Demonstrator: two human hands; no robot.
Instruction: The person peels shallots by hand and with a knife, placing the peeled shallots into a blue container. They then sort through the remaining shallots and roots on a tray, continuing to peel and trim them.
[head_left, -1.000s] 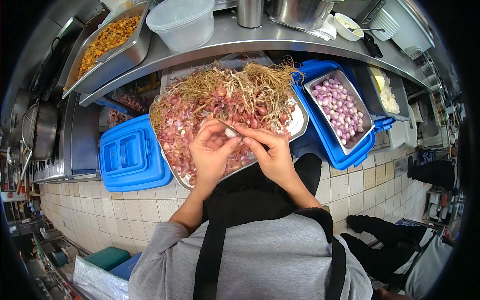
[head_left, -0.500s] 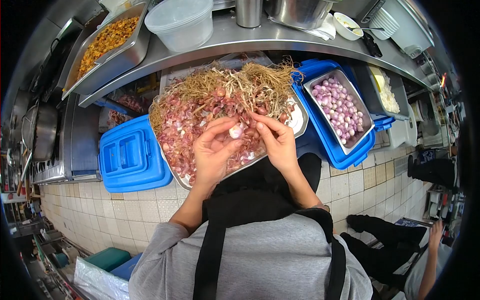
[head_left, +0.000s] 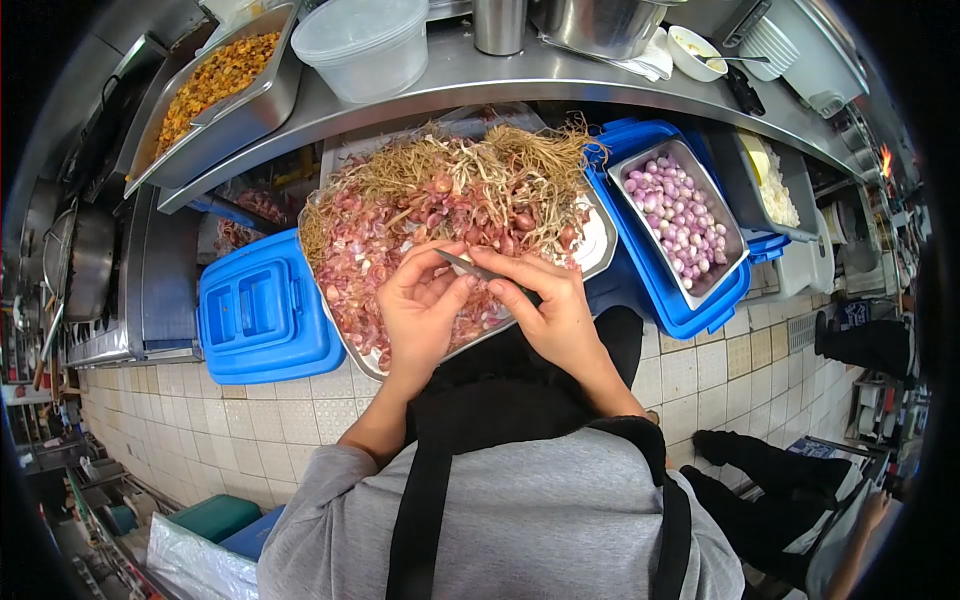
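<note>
In front of my body, my left hand pinches a small pale shallot, mostly hidden by fingers and blade. My right hand grips a small knife; its dark blade lies across the shallot, and fingers cover the handle. Both hands are over the near part of a metal tray. Spread across that tray are pink shallot skins, with dry roots and stalks heaped at its far side. Several unpeeled shallots lie among the skins.
Peeled shallots fill a metal pan on a blue lid at right. Another blue lid is at left. Along the steel counter stand a plastic tub and a pan of orange diced food. A co-worker's legs show lower right.
The knife blade now shows across the shallot, where the shallot was exposed before. My right hand has come closer to my left. The co-worker's arm at lower right has lowered.
</note>
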